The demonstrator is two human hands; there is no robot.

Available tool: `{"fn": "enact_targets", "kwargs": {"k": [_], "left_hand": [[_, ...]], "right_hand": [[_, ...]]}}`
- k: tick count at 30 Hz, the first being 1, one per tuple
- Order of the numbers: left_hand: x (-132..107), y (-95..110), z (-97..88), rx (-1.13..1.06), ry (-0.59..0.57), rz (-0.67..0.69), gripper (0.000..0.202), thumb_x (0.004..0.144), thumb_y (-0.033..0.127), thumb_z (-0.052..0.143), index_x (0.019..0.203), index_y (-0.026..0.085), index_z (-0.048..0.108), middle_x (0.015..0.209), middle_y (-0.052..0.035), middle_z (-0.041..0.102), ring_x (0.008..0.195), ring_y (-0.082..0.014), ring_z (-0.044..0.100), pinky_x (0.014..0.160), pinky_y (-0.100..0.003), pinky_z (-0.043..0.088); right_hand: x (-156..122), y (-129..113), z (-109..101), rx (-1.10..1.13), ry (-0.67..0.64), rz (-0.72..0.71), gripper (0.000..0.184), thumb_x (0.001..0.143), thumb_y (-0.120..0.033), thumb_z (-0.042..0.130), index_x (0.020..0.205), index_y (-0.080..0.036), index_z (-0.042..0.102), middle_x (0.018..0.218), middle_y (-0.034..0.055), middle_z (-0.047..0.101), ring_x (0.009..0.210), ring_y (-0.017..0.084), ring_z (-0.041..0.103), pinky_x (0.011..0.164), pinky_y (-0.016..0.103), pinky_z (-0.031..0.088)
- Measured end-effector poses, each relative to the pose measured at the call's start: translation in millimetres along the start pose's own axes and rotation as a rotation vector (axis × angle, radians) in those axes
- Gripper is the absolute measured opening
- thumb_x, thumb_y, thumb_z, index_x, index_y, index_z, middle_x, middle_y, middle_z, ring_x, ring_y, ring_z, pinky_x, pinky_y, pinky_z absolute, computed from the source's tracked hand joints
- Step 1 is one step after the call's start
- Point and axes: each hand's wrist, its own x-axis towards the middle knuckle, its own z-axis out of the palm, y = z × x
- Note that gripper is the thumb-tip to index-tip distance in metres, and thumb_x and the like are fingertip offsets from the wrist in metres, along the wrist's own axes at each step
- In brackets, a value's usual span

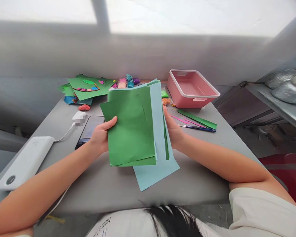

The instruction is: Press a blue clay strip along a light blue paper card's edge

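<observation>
Green sheets (130, 128): pinched in left grip (100, 136)
Blue sheets (158, 121): against right grip (173, 129), closure unclear
Sheets: likely light, bendy; hold both sides

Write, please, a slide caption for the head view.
Left hand grips green and light-blue paper sheets, right hand at their edge, above a grey table, pink basket beyond.

On the grey tabletop (202, 177), a white, rounded slab-shaped power bank (27, 161) is cabled to a small white block (78, 116) beside a dark flat phone (89, 129). Behind lie a coral-red clay lump (84, 107) and green paper sheets decorated with coloured clay (85, 95). Across the table, a pink plastic basket with a white rim (185, 100) stands behind a narrow green paper strip (198, 119) and a slim dark-blue tool (203, 129).
</observation>
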Motion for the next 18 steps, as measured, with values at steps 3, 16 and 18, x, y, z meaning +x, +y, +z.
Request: {"fn": "enact_targets", "kwargs": {"k": [3, 16, 18], "left_hand": [[3, -1, -4.7, 0.008, -0.017, 0.059, 0.046, 0.092, 0.031, 0.055, 0.133, 0.012, 0.061, 0.121, -0.0144, 0.074, 0.123, -0.0364, 0.064, 0.108, -0.055, 0.051], [2, 2, -19.2, 0.013, 0.016, 0.217, 0.035, 0.089, 0.031, 0.061, 0.122, 0.02, 0.067, 0.127, -0.0101, 0.071, 0.127, -0.0373, 0.061, 0.109, -0.056, 0.05], [3, 0, -20.2, 0.04, 0.001, 0.249, 0.037, 0.088, 0.033, 0.063, 0.123, 0.02, 0.066, 0.129, -0.0111, 0.07, 0.128, -0.0373, 0.06, 0.11, -0.055, 0.049]], "right_hand": [[-3, -4, -8, 0.06, 0.012, -0.045, 0.07, 0.074, -0.086, 0.053, 0.098, -0.023, 0.071, 0.09, 0.0051, 0.075, 0.103, 0.028, 0.071, 0.082, 0.039, 0.06], [-6, -18, -22, -0.363, 0.419, -0.344, 0.043, 0.073, -0.065, 0.077, 0.074, -0.022, 0.067, 0.072, 0.0008, 0.064, 0.071, 0.016, 0.063, 0.058, 0.028, 0.054], [-14, -32, -36, -0.7, 0.72, -0.65, 0.047, 0.084, -0.063, 0.068, 0.063, -0.022, 0.056, 0.066, 0.0012, 0.056, 0.076, 0.018, 0.062, 0.061, 0.029, 0.052]]}}
